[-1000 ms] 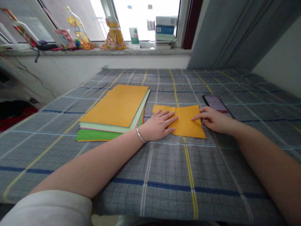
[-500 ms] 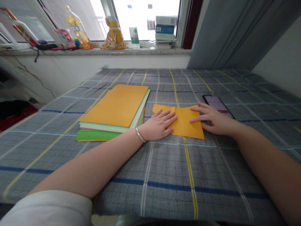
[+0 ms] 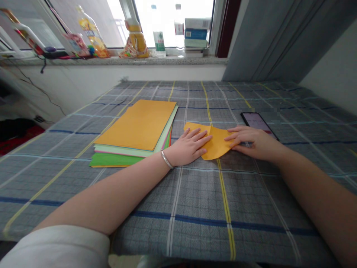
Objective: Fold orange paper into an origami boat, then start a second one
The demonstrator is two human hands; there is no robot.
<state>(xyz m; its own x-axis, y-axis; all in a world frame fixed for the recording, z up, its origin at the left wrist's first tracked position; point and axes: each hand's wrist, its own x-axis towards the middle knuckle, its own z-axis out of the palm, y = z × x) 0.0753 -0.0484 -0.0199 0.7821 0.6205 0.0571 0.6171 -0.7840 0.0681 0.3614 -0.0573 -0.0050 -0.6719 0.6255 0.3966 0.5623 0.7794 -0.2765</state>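
Note:
A small orange sheet of paper with a crease near its middle lies on the checked tablecloth. My left hand rests flat across its left part, fingers spread. At the right edge, my right hand pinches the sheet between fingers and thumb, and that side curves up off the cloth. Fingers cover part of the right edge. Left of the sheet sits a stack of coloured paper, orange on top with pale green, pink and green layers below.
A phone with its screen lit lies just beyond my right hand. The checked tablecloth covers the table. Bottles, a stack of boxes and other items stand on the windowsill at the back; a grey curtain hangs at right.
My right hand has closed on the sheet's right edge and lifted it, bending that side inward. The left hand has stayed almost in place on the paper.

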